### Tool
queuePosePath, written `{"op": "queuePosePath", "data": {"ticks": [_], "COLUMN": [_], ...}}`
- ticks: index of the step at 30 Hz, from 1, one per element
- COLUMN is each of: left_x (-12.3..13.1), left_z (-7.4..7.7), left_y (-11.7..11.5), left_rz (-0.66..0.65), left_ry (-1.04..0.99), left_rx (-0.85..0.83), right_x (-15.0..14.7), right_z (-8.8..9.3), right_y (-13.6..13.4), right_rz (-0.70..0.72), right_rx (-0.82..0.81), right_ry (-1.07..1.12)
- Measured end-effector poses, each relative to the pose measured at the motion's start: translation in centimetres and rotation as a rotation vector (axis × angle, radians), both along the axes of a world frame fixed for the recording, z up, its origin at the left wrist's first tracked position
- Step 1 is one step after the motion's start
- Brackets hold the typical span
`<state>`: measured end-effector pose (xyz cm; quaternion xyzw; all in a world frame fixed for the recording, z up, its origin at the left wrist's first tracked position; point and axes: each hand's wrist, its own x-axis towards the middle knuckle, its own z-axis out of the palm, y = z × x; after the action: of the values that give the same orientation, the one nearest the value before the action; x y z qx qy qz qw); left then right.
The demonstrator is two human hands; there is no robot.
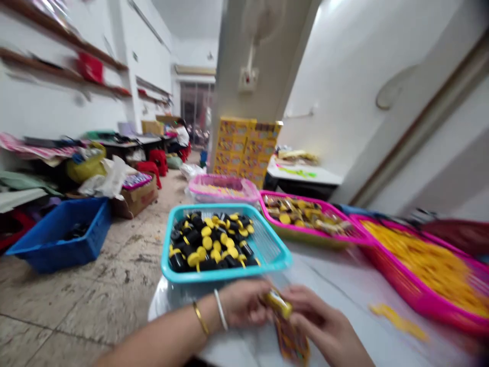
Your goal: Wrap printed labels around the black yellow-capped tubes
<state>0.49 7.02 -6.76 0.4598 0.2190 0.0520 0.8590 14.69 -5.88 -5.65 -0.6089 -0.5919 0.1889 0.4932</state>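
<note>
Just in front of the turquoise basket (280, 260), both hands meet over the white tabletop. My left hand (250, 305), with a gold bangle and a white bracelet at its wrist, is closed on a small yellow-and-brown cylinder (280, 305). Thumb and fingers of my right hand (323, 322) pinch the cylinder's right end. Below it, between the hands, hangs a brown printed sleeve or strip (292, 342); blur hides whether it is attached. Inside the basket are many black cylindrical pieces (208, 264) with round yellow caps (207, 241).
A pink basket (324, 232) of wrapped yellow-brown pieces sits behind right, another of yellow strips (424, 265) at far right. One yellow strip (399, 321) lies loose on the table. Yellow cartons (244, 148) are stacked behind. A blue bin (64, 239) stands on the floor; a person (181, 136) sits far off.
</note>
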Motion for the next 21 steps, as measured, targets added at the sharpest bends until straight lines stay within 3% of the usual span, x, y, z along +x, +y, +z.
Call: {"op": "queuePosePath", "data": {"ticks": [3,8,11,16,21], "left_x": [0.3,-0.1,-0.1,0.0,-0.1], "left_z": [-1.4,-1.4,-1.3,-1.3,-1.3], "left_y": [0.2,0.7,0.5,0.3,0.3], "left_rz": [-0.037,-0.064,-0.067,-0.091,-0.133], "left_ry": [0.022,0.005,0.04,0.097,0.106], "left_rx": [-0.09,-0.128,-0.092,-0.059,-0.047], "right_x": [0.1,-0.9,-1.1,-1.0,-1.0], "right_z": [-0.5,-1.8,-2.3,-2.3,-2.5], "right_y": [0.0,-0.2,-0.4,-0.5,-0.5], "right_rz": [0.077,-0.03,-0.038,-0.044,-0.062], "right_rx": [-0.048,0.002,0.02,0.165,0.175], "right_ry": [0.312,0.552,0.448,-0.026,-0.046]}}
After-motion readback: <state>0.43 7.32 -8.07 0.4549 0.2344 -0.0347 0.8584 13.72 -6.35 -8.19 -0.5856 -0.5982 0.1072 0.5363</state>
